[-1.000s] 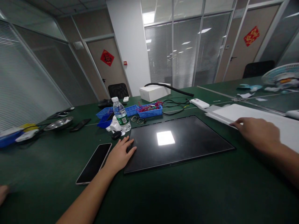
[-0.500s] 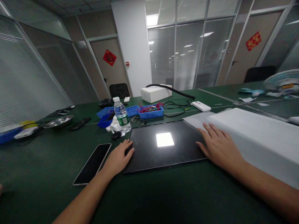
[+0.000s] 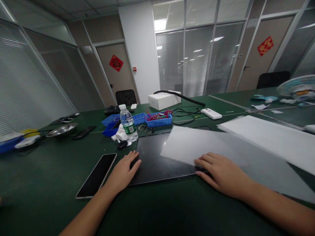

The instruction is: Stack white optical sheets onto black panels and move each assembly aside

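A flat black glossy panel (image 3: 154,160) lies on the green table (image 3: 157,209) in front of me. A translucent white sheet (image 3: 197,144) covers its right part. My right hand (image 3: 221,173) lies flat on the sheet's near edge, fingers stretched out toward the left. My left hand (image 3: 123,172) rests open on the panel's near left corner, fingers apart. A black smartphone (image 3: 97,175) lies face up just left of my left hand.
Behind the panel stand a water bottle (image 3: 128,123), blue trays (image 3: 147,118) with coloured parts, glasses (image 3: 146,128), black cables and a white box (image 3: 162,100). A stack of white sheets (image 3: 268,137) lies at right, a fan (image 3: 297,87) beyond. Metal dish (image 3: 61,130) at left.
My right hand has dragged a translucent sheet leftward off the stack and over the panel's right part, hiding the light reflection. My left hand has stayed at the panel's corner.
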Demonstrator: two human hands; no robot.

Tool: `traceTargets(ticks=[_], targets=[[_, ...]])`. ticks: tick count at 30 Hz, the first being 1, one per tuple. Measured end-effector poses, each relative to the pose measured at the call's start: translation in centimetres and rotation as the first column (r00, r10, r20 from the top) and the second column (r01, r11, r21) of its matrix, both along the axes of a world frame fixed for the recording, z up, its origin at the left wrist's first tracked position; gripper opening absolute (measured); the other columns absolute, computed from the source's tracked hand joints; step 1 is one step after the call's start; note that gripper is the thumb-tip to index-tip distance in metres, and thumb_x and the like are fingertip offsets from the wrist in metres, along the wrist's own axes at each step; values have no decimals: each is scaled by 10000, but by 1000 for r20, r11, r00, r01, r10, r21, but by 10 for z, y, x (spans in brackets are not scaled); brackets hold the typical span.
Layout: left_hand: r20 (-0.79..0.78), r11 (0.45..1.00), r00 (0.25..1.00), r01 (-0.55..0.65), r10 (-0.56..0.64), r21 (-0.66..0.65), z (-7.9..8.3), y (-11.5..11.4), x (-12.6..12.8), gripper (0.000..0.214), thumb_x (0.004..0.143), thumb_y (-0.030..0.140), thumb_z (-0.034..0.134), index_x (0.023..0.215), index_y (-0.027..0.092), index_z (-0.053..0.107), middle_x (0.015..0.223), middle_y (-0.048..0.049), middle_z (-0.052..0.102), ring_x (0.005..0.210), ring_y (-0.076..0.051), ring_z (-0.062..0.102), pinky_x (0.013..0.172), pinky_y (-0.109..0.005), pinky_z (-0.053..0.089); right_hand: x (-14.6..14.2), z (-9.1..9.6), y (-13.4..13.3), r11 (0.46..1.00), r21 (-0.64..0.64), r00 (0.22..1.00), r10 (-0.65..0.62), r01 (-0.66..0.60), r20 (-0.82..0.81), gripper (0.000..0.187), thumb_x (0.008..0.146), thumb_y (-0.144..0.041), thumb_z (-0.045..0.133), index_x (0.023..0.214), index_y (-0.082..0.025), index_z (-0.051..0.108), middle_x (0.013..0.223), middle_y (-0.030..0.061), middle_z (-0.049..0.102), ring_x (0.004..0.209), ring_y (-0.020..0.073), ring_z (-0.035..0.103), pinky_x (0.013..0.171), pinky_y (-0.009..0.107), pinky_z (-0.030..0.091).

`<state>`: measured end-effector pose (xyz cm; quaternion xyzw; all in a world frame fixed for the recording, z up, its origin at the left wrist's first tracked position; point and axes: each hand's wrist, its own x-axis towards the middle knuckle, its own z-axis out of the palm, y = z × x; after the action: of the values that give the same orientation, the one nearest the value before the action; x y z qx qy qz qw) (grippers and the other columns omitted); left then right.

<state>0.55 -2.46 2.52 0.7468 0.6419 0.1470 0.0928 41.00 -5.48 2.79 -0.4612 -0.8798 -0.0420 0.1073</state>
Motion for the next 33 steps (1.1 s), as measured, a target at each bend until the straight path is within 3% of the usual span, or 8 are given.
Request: traceTargets(ticks=[5, 10, 13, 15, 18, 22, 29, 33], targets=[[22, 1000, 1000, 20, -20, 5, 5, -4, 5, 770, 992, 684, 395, 1558, 172, 499, 1641, -125, 427, 1543, -319, 367, 1281, -530, 266, -2, 12, -10, 946, -110, 952, 296, -303, -83, 489, 1061, -469, 412, 1447, -245, 612, 1474, 77, 575, 1378, 224, 532, 1177, 430, 455], [-5, 999, 999, 33, -33, -13, 5, -5, 4, 861, 882, 694, 604, 1578, 204, 472, 1672, -130, 356, 1558, -362, 313, 1276, -570, 250, 3, 17, -11, 903, -262, 937, 303, -341, -176, 637, 1027, -518, 497, 1614, -291, 402, 1637, 59, 369, 1514, 225, 380, 1272, 434, 348], [33, 1000, 999, 11, -11, -7, 3, -3, 2, 800, 900, 636, 600, 1561, 197, 497, 1658, -133, 377, 1550, -349, 332, 1275, -565, 252, 7, 13, -7, 908, -238, 933, 304, -345, -194, 677, 1027, -505, 501, 1650, -338, 298, 1672, 33, 292, 1525, 204, 358, 1252, 400, 383], [70, 1000, 998, -5, 5, 4, 3, -1, 2, 733, 916, 570, 584, 1536, 182, 530, 1635, -129, 418, 1537, -333, 362, 1278, -547, 258, 14, 8, 0, 950, -141, 948, 250, -280, -199, 661, 1033, -494, 483, 1650, -344, 299, 1665, 26, 311, 1519, 199, 371, 1251, 406, 384], [110, 999, 993, -37, 36, 7, 8, -1, 6, 646, 928, 486, 548, 1500, 186, 575, 1602, -100, 470, 1517, -320, 399, 1267, -531, 299, 33, 0, 16, 1000, 21, 977, 16, -12, -215, 651, 1024, -559, 449, 1617, -297, 394, 1634, 51, 377, 1503, 246, 397, 1267, 492, 347], [124, 996, 989, -85, 84, 6, 17, -2, 10, 578, 951, 419, 471, 1464, 195, 617, 1550, -73, 538, 1480, -304, 459, 1244, -514, 359, 61, -9, 36, 958, 2, 949, -284, 287, -138, 758, 985, -718, 351, 1503, -212, 571, 1573, 97, 465, 1469, 317, 435, 1247, 565, 342], [101, 998, 993, -63, 60, 25, 18, -5, 10, 563, 961, 461, 449, 1369, 162, 695, 1525, -105, 562, 1468, -301, 481, 1236, -508, 368, 77, -10, 48, 902, -67, 895, -432, 427, -111, 736, 990, -727, 276, 1451, -272, 624, 1543, 54, 511, 1457, 301, 452, 1260, 586, 287], [65, 999, 998, -29, 28, 23, 20, -7, 8, 615, 943, 500, 499, 1426, 149, 649, 1554, -117, 528, 1488, -311, 452, 1237, -517, 366, 85, -7, 52, 846, -106, 837, -533, 523, -120, 743, 985, -666, 337, 1467, -169, 608, 1538, 127, 505, 1387, 324, 527, 1168, 531, 441]])
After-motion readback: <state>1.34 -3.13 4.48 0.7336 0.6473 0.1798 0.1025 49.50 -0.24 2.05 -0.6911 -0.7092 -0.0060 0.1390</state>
